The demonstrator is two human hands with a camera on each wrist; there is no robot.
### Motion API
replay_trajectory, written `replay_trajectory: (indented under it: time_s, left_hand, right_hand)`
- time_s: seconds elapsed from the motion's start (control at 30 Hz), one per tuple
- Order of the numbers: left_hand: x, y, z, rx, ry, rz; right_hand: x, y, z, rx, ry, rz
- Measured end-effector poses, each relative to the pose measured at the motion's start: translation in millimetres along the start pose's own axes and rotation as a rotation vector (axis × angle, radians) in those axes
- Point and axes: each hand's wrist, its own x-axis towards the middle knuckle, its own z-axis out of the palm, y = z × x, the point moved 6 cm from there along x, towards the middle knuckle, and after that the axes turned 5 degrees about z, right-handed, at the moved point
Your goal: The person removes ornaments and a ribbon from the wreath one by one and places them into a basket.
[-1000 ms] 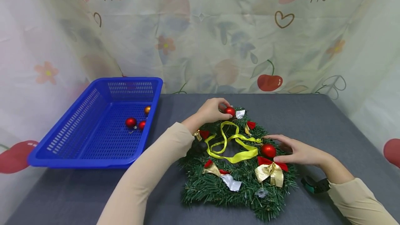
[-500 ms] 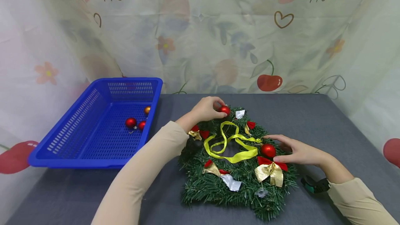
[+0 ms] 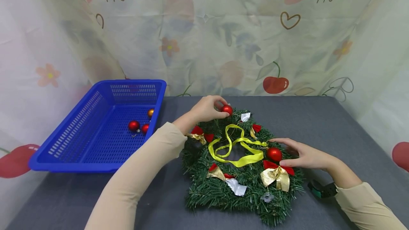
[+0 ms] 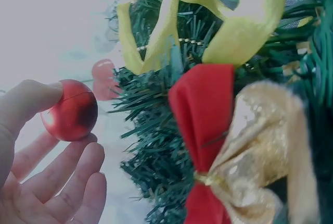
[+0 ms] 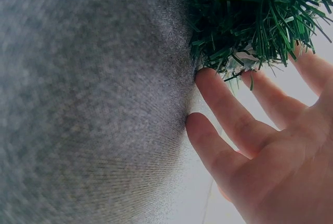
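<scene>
Between thumb and fingers, my left hand [image 3: 207, 110] pinches a red bauble [image 3: 227, 110] above the far left part of the green wreath [image 3: 211, 191]. The left wrist view shows that bauble [image 4: 73, 110] apart from the greenery, beside a red and gold bow [image 4: 208, 146]. My right hand [image 3: 310, 155] rests at the wreath's right edge, its thumb near a second red bauble [image 3: 274, 154] and a gold bow [image 3: 275, 177]. In the right wrist view the right hand's fingers [image 5: 229, 107] are fairly straight, their tips by the grey cloth and the greenery.
A blue basket [image 3: 96, 166] on the left holds two red baubles [image 3: 134, 126] and a gold one [image 3: 150, 113]. Yellow ribbon [image 3: 246, 159] lies looped over the wreath's middle. A dark wristband [image 3: 322, 189] sits by the right wrist. Behind the grey table [image 3: 303, 116] hangs a printed curtain [image 3: 204, 38].
My left hand has drawn the pinched red bauble leftward and slightly up, away from the silver piece on the wreath. More of the left bow shows. My right hand has stayed put.
</scene>
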Motion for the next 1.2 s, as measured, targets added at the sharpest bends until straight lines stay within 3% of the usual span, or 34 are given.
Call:
replay_trajectory:
  time_s: [0.63,1.2]
  left_hand:
    - [-24.8,10.4,-25.3,-0.075,0.013,0.062]
    - [-45.2,-12.4,-56.1,-0.149,0.076,0.051]
  right_hand:
    - [0.3,2.2,-0.2,0.001,-0.001,0.009]
    - [0.8,3.4,0.2,0.004,-0.004,0.010]
